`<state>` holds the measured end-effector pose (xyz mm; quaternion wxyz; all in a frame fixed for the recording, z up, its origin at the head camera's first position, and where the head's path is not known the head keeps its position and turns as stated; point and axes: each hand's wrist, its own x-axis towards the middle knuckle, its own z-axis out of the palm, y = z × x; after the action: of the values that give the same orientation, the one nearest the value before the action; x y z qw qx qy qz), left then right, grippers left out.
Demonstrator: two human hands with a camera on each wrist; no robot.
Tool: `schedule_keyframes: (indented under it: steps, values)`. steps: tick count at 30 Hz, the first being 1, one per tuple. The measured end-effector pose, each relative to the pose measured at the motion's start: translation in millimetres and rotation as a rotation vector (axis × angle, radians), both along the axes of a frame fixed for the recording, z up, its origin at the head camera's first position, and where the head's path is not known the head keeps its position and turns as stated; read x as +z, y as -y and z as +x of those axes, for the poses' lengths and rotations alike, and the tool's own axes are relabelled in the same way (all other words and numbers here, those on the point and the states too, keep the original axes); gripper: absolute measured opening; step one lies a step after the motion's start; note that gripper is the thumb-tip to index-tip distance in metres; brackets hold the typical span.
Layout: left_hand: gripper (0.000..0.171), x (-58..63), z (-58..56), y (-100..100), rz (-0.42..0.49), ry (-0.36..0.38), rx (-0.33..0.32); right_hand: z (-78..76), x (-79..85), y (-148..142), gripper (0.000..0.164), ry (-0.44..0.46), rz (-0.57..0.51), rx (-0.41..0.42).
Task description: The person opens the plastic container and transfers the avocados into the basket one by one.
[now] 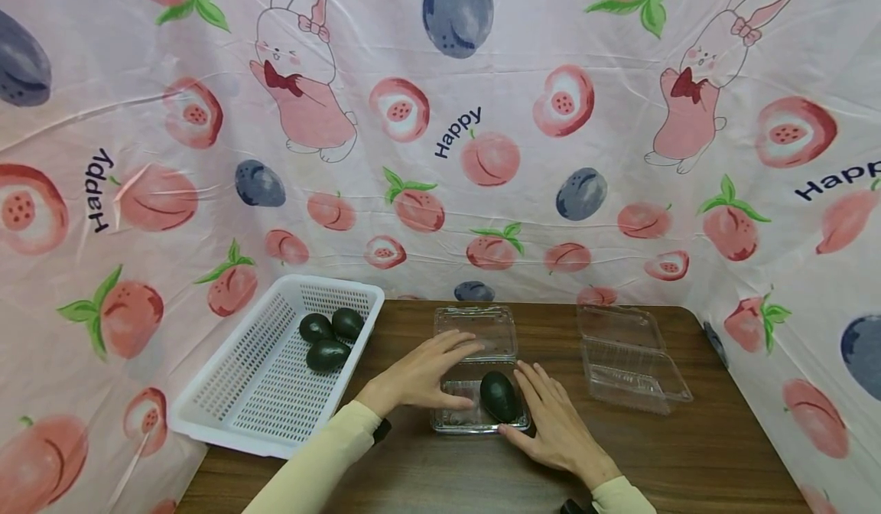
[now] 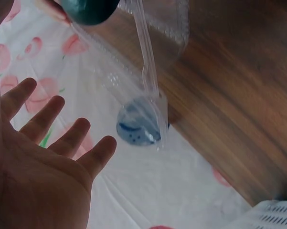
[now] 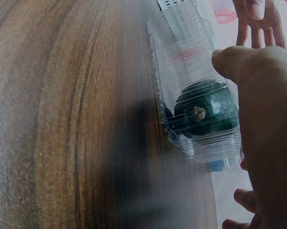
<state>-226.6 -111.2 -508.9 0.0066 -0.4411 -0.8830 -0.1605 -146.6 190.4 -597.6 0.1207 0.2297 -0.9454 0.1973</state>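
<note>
A dark green avocado (image 1: 499, 397) lies in the right part of a clear plastic clamshell box (image 1: 457, 427), whose lid (image 1: 475, 332) is folded back away from me. My left hand (image 1: 427, 372) hovers over the left side of the box with fingers spread; in the left wrist view its palm (image 2: 43, 167) holds nothing. Along the box's right edge lies my right hand (image 1: 560, 430), fingers extended and thumb near the front rim. The right wrist view shows the avocado (image 3: 205, 109) through the box's ribbed wall, with the right thumb (image 3: 229, 62) close to the rim.
At the left, a white perforated basket (image 1: 275, 399) holds three avocados (image 1: 328, 355). A second clear clamshell box (image 1: 629, 376) stands open at the right of the wooden table (image 1: 482, 472). Fruit-printed cloth (image 1: 482, 216) hangs behind and on both sides.
</note>
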Motion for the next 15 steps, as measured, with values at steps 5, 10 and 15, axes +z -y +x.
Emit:
schedule_keyframes:
  steps: [5,10,15]
  values:
    - [0.095,-7.3,2.6,-9,-0.03,-0.02,-0.026,0.1,-0.1,0,0.099,0.007,-0.009,0.0]
    - [0.093,-13.7,4.9,-17,-0.041,0.004,-0.038,0.4,0.2,0,0.1,0.018,-0.012,0.003]
    - [0.09,-17.0,6.3,-24,-0.05,0.059,-0.041,0.6,0.2,-1,0.1,0.032,-0.008,0.005]
